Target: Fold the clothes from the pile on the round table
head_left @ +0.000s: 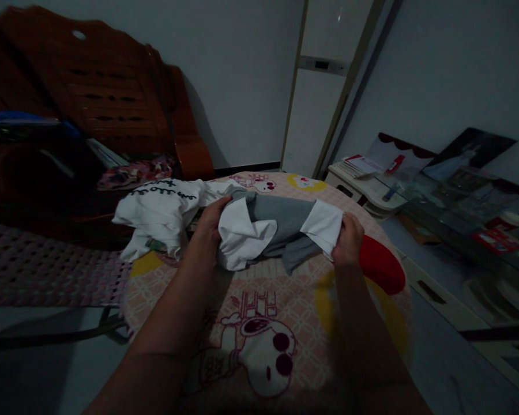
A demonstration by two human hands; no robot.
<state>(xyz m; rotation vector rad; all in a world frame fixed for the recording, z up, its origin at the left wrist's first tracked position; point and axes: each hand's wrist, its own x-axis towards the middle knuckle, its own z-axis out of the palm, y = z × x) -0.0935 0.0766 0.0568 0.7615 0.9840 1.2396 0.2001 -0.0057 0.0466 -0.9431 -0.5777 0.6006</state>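
Note:
A grey and white garment [281, 216] is stretched sideways between my two hands, above the far half of a round table. My left hand [211, 223] is closed on its left end, where a white part hangs down in loose folds. At the other end my right hand [348, 237] pinches a white corner, with the fingertips partly hidden behind the cloth. A grey flap droops from the lower edge between the hands. Just left of my left hand lies a crumpled white shirt [164, 207] with dark lettering.
A pink patterned cloth [259, 282] with cartoon dogs covers the table. Behind it stand a wooden bench [112, 92] with clothes on it and a tall white cabinet-like unit [318, 104]. A woven seat [52, 265] is at left; a glass-topped stand [458, 213] holds papers and boxes at right.

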